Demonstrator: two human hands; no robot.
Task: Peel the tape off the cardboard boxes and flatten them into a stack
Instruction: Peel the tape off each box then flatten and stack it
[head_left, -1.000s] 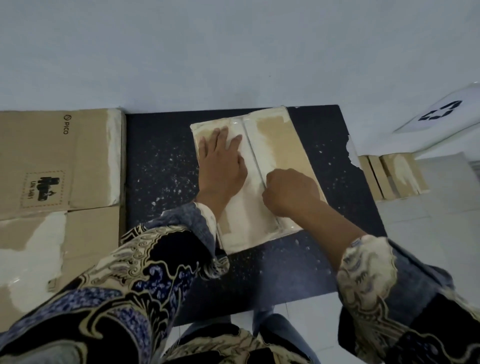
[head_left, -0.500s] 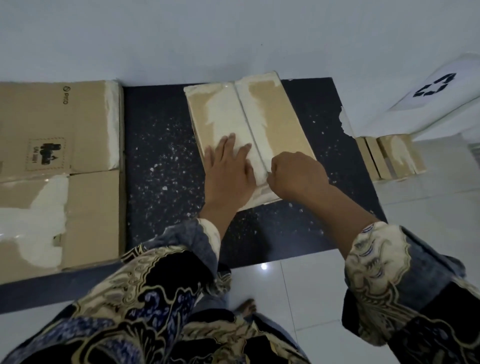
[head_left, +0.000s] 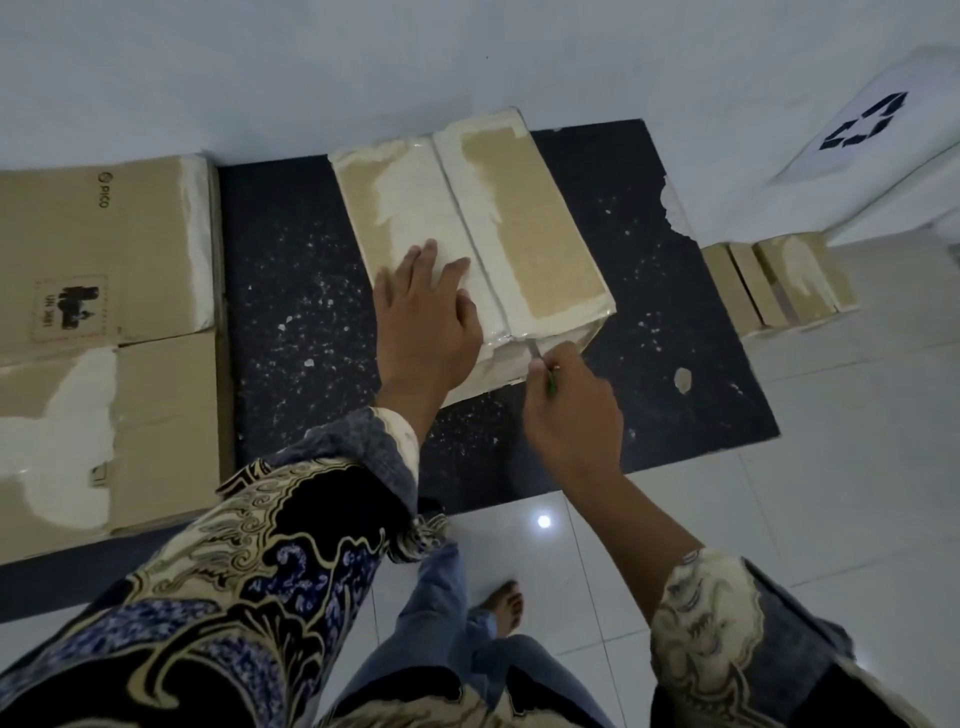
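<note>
On a dark speckled mat over white floor tiles, the taped cardboard box is unflattened — left hand presses flat, right hand grip clamped on a small blade at the seam tape — while one flattened carton lies left.

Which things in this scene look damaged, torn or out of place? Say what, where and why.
The black mat is chipped along its right edge, with a pale flake lying on it and white specks across it. The taped box and flattened cardboard at the left both show pale patches where the brown surface has torn away.
</note>
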